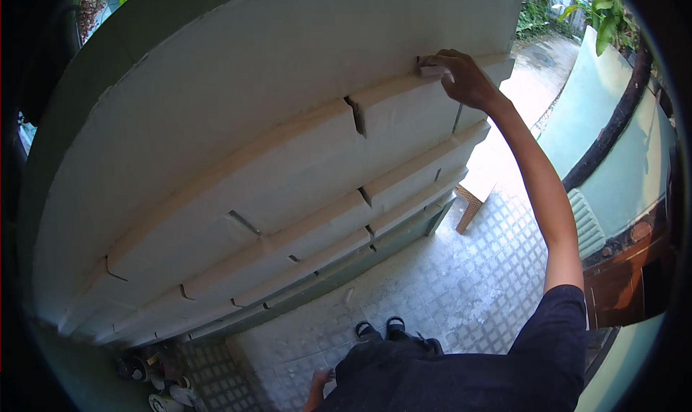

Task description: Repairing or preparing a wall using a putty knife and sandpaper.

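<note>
My right hand (468, 80) is raised at the end of an outstretched arm, its fingers closed around a small pale block (432, 70) with a brownish edge, which resembles a sanding block. That block rests against the top ledge of a whitish wall (288, 59), near the wall's right end. Horizontal stepped ledges run across the wall, cut by narrow dark slots (356, 116). My left hand (323, 378) hangs low beside my body, apart from the wall; its fingers are too small and partly hidden to read.
Pale dust covers the patterned tile floor (476, 268) around my sandalled feet. A woven-sided stool or small table (470, 209) stands past the wall's right end. Buckets and clutter (162, 401) sit at lower left. A brown wooden cabinet (620, 297) is at right.
</note>
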Tool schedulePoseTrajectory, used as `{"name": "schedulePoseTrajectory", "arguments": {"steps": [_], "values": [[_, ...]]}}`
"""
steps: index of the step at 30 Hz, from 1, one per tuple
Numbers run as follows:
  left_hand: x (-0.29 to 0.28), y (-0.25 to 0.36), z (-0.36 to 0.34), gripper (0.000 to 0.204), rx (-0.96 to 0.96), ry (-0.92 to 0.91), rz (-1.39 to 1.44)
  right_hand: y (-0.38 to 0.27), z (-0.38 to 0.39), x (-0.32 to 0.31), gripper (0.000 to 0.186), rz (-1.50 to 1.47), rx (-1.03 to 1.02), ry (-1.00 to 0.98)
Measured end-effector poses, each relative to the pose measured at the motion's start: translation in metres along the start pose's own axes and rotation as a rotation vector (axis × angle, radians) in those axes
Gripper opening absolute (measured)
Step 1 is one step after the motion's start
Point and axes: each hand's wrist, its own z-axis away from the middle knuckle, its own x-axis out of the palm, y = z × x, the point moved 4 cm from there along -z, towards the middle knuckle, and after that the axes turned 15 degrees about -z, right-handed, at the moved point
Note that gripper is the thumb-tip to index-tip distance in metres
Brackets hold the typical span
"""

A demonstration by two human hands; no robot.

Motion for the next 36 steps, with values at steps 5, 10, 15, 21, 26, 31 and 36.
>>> {"name": "schedulePoseTrajectory", "arguments": {"steps": [5,10,15,21,26,31,36], "values": [[0.023,-0.001,0.005,0.032,-0.510,-0.043,0.395,-0.002,-0.001,0.008,0.039,-0.056,-0.060,0.120],[0.025,-0.003,0.020,0.032,-0.404,0.042,0.297,0.039,-0.005,0.010,0.036,0.086,-0.109,0.144],[0.079,-0.040,0.024,0.033,-0.568,-0.009,0.308,0.020,-0.013,-0.002,0.042,0.103,-0.023,0.073],[0.071,-0.059,0.023,0.033,-0.478,0.027,0.305,0.000,-0.013,0.002,0.047,0.056,0.053,0.026],[0.039,-0.082,0.035,0.034,-0.417,0.038,0.314,0.007,-0.012,0.000,0.051,0.064,0.057,-0.005],[0.015,-0.085,0.037,0.036,-0.301,0.052,0.137,0.008,-0.019,0.010,0.039,0.061,0.057,-0.034],[0.019,-0.067,0.019,0.034,-0.375,0.119,0.245,0.005,-0.019,0.001,0.031,0.174,-0.222,0.059]]}}
